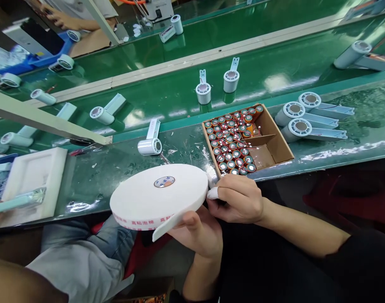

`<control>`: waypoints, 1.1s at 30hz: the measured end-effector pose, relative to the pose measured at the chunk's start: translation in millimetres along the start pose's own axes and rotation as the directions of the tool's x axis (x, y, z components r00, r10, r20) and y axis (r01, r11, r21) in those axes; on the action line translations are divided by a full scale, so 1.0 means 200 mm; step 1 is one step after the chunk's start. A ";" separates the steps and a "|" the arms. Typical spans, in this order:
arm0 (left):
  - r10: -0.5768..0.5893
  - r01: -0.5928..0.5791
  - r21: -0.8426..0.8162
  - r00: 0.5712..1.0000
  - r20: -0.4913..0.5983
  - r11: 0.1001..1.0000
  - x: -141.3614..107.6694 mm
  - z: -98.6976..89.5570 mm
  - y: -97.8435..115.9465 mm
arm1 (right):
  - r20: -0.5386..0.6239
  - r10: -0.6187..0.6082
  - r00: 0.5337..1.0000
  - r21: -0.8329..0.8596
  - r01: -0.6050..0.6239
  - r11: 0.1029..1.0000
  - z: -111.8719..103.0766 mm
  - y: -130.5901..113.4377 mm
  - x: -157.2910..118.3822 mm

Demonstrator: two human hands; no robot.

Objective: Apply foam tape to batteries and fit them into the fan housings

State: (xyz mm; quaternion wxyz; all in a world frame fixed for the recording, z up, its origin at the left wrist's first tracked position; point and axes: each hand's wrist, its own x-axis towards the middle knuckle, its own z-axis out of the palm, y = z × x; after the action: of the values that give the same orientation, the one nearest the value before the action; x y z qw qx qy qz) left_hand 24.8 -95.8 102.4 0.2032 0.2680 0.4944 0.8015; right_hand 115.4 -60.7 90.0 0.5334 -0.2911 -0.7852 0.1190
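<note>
One roll of white tape [154,200] is resting in the left hand [201,235], in front of the bench edge; its loose end is hanging off the rim beside the thumb. The left hand is closing around the near side, its fingers mostly hiding beneath. The right hand [238,198] is curling just beside the roll, a white bit [213,193] showing at its fingertips — whether tape or a finger covering, I cannot tell, nor whether the hand is gripping it. Behind, one cardboard box [282,141] is holding wired cylinders [225,147], too crowded to count surely. Three pale blue housings [301,127] are lying right of it, one housing [150,146] left — two upright housings [203,93] are standing beyond.
</note>
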 end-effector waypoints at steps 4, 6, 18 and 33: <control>-0.033 0.033 -0.032 0.999 -0.023 0.999 -0.03 0.01 0.03 | -0.052 0.042 0.998 0.034 -0.040 0.999 0.01 -0.01 0.01; -0.100 0.097 -0.073 0.994 -0.033 0.993 -0.05 0.01 0.05 | -0.088 0.097 0.991 0.120 -0.086 0.989 0.02 -0.02 0.02; -0.235 0.229 -0.185 0.972 -0.012 0.956 -0.03 0.03 0.11 | -0.071 0.268 0.961 0.522 -0.193 0.831 -0.02 -0.01 0.02; -0.232 0.227 -0.102 0.972 -0.038 0.968 -0.05 0.05 0.14 | -0.098 0.070 0.993 0.213 -0.048 0.976 -0.04 -0.05 0.02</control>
State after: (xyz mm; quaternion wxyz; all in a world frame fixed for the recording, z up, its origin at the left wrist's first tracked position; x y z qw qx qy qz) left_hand 36.7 -106.8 128.1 0.2950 0.1786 0.4876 0.8021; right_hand 118.7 -67.7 102.6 0.5976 -0.2624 -0.7303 0.2016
